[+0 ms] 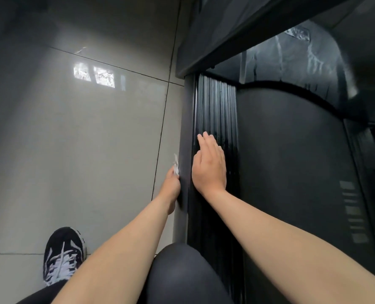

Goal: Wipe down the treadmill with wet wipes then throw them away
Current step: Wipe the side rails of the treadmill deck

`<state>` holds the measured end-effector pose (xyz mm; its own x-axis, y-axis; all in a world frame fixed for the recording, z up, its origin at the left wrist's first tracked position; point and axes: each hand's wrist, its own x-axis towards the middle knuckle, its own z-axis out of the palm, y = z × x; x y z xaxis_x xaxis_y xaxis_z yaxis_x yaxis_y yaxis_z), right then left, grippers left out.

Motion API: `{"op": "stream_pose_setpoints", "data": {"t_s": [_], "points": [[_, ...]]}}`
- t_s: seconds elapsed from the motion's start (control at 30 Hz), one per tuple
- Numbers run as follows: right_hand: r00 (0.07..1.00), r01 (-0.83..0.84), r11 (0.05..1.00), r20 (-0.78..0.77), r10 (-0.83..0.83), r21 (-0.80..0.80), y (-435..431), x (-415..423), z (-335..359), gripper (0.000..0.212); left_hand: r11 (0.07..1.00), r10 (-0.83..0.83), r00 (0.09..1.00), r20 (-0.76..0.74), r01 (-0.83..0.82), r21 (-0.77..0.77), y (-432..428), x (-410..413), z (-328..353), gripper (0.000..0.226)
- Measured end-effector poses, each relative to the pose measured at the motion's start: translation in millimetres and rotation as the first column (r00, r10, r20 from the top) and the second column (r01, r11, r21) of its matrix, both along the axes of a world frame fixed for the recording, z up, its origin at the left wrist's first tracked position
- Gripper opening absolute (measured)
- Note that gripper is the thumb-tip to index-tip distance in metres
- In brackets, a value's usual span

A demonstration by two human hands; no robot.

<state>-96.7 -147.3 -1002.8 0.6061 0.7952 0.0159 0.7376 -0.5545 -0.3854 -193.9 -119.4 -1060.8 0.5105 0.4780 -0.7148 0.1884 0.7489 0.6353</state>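
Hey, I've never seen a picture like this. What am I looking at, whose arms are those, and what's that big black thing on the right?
There is no robot here. The one picture comes from a camera worn on a person's head, looking down, so the arms are the wearer's own. The black thing is a treadmill, seen from beside it. The right hand lies flat, fingers straight, on its ribbed side rail. The left hand pinches a white wet wipe against the frame's outer side. Below are the person's knee and a black shoe on the grey tiled floor.
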Motion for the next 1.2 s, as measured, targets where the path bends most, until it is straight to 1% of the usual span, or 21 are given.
{"op": "stream_pose_setpoints", "data": {"t_s": [0.07, 0.1, 0.13, 0.2, 0.23, 0.27, 0.33, 0.4, 0.47, 0.57, 0.63, 0.7, 0.73, 0.83, 0.9, 0.93, 1.0, 1.07, 1.2], "points": [[1.0, -0.002, 1.0, 0.003, 0.002, -0.018, 0, 1, 0, 0.054, 0.992, 0.125, 0.991, -0.043, -0.125, -0.009, 7, 4, 8, 0.04], [1.0, 0.002, 1.0, 0.002, -0.002, -0.025, 0, 2, 0, 0.053, 0.987, 0.156, 0.987, -0.043, -0.154, 0.035, 12, 7, 13, 0.043], [1.0, 0.006, 1.0, 0.0, -0.006, -0.03, 1, 2, 0, 0.053, 0.982, 0.154, 0.988, -0.018, -0.152, 0.111, 18, 12, 16, 0.043], [1.0, 0.011, 0.999, -0.005, -0.011, -0.038, 2, 2, 1, 0.054, 0.956, 0.09, 0.996, 0.01, -0.09, 0.28, 31, 24, 24, 0.04], [1.0, 0.013, 0.999, -0.002, -0.013, -0.041, 3, 2, 1, 0.055, 0.941, 0.059, 0.998, 0.017, -0.061, 0.334, 35, 28, 27, 0.038], [1.0, 0.014, 0.999, 0.002, -0.014, -0.044, 3, 1, 1, 0.056, 0.927, 0.037, 0.999, 0.01, -0.038, 0.373, 37, 31, 28, 0.036], [1.0, 0.016, 0.999, 0.012, -0.016, -0.044, 4, 1, 0, 0.057, 0.92, 0.049, 0.999, 0.005, -0.048, 0.389, 36, 30, 22, 0.03], [0.999, 0.023, 0.999, 0.031, -0.023, -0.028, 5, 1, -2, 0.06, 0.936, 0.104, 0.995, -0.006, -0.095, 0.338, 31, 30, 14, 0.024], [0.999, 0.028, 1.0, 0.044, -0.028, -0.009, 5, 1, -2, 0.062, 0.948, 0.142, 0.988, -0.059, -0.119, 0.296, 25, 30, 3, 0.021], [0.998, 0.036, 0.999, 0.053, -0.036, -0.007, 6, 1, -1, 0.058, 0.967, 0.119, 0.98, -0.156, -0.079, 0.242, 16, 26, -11, 0.034], [0.998, 0.036, 0.999, 0.055, -0.035, -0.009, 6, 0, 1, 0.06, 0.979, 0.11, 0.982, -0.155, -0.08, 0.188, 16, 24, -15, 0.04], [0.998, 0.03, 0.999, 0.055, -0.029, -0.01, 6, -1, 2, 0.064, 0.985, 0.114, 0.986, -0.123, -0.096, 0.142, 22, 25, -12, 0.042], [0.998, 0.028, 1.0, 0.056, -0.027, -0.015, 6, -2, 2, 0.066, 0.984, 0.132, 0.988, -0.084, -0.121, 0.133, 26, 27, -5, 0.042], [0.998, 0.043, 0.999, 0.049, -0.042, -0.026, 8, -2, 2, 0.062, 0.963, 0.152, 0.985, 0.087, -0.167, 0.21, 41, 37, 19, 0.04], [0.997, 0.052, 0.998, 0.054, -0.051, -0.02, 8, -3, 2, 0.063, 0.954, 0.142, 0.977, 0.159, -0.178, 0.243, 50, 45, 28, 0.04], [0.997, 0.052, 0.999, 0.059, -0.051, -0.016, 8, -3, 2, 0.064, 0.954, 0.129, 0.976, 0.175, -0.171, 0.247, 53, 47, 27, 0.041], [0.997, 0.047, 0.999, 0.062, -0.045, -0.02, 8, -4, 1, 0.067, 0.962, 0.08, 0.984, 0.159, -0.118, 0.247, 53, 45, 18, 0.043], [0.997, 0.047, 0.999, 0.068, -0.046, -0.024, 8, -3, 2, 0.067, 0.979, 0.053, 0.992, 0.115, -0.075, 0.191, 48, 40, 2, 0.047], [0.996, 0.033, 0.999, 0.089, -0.03, -0.031, 8, -3, 3, 0.066, 0.999, -0.008, 1.0, -0.011, 0.007, -0.04, 36, 30, -28, 0.06]]}}
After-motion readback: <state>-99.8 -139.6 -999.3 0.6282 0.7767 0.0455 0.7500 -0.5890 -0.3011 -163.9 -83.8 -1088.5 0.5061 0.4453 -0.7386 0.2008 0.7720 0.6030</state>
